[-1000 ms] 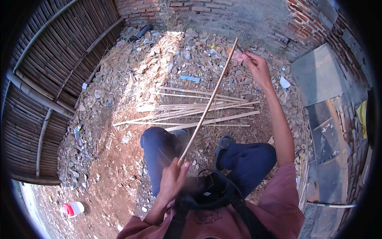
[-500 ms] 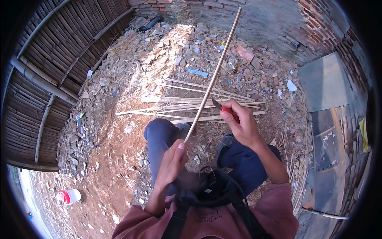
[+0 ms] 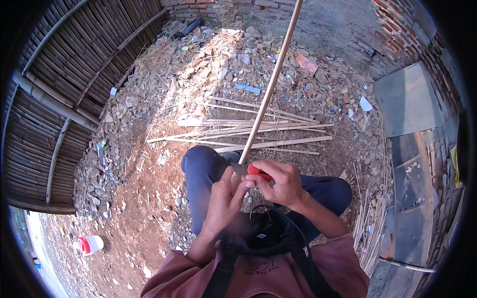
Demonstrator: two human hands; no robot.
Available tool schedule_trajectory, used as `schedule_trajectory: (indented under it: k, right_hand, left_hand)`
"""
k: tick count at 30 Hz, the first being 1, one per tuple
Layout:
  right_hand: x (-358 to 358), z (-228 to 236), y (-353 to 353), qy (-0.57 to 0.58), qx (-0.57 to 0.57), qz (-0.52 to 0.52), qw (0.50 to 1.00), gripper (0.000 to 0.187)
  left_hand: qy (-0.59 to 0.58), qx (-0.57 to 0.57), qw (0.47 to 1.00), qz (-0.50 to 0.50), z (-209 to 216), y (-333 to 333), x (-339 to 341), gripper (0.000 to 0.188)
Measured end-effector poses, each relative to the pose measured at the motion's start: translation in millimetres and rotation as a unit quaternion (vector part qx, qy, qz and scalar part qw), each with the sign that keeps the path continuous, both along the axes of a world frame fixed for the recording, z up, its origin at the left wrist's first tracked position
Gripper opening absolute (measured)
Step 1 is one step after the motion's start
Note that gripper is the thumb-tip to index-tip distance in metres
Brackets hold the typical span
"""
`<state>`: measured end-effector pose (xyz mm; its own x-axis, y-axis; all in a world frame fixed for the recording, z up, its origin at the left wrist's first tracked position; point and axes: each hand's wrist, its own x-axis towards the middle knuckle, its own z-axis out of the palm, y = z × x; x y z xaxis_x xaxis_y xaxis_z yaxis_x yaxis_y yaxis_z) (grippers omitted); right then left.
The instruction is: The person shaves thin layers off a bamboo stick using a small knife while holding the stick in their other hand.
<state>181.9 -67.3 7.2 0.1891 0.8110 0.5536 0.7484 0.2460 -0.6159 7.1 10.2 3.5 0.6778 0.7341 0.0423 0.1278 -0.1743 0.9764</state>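
The stick (image 3: pixel 271 92), slanting above the strips (image 3: pixel 293 142), looks light, stiff, maybe splintery, best gripped at its near end, where the left hand (image 3: pixel 223 199) grasps it; right hand (image 3: pixel 281 186) clutches a knife (image 3: pixel 258 172)

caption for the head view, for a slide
Left hand grips a long pale strip; right hand holds a red-handled knife at the strip's near end.

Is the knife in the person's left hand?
No, the right hand grips the red-handled knife, and the left hand holds a long strip.
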Motion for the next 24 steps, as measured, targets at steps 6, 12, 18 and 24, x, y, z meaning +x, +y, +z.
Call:
schedule_trajectory:
  k: [6, 12, 18, 24]
  right_hand:
    - [-3, 3, 1, 0.008, 0.001, -0.017, 1.000, 0.026]
    - [-10, 3, -1, -0.010, -0.016, -0.054, 0.998, 0.025]
    - [-11, -1, 3, -0.022, -0.012, -0.075, 0.997, 0.023]
    - [-8, 1, 1, -0.029, -0.016, -0.081, 0.996, 0.022]
  left_hand:
    - [0.054, 0.087, 0.993, 0.054, 10, -6, 10, 0.028]
    - [0.051, 0.107, 0.990, 0.071, 7, -5, 12, 0.026]
    - [0.071, 0.114, 0.988, 0.079, 9, -2, 15, 0.025]
    - [0.083, 0.123, 0.986, 0.076, 8, -1, 16, 0.028]
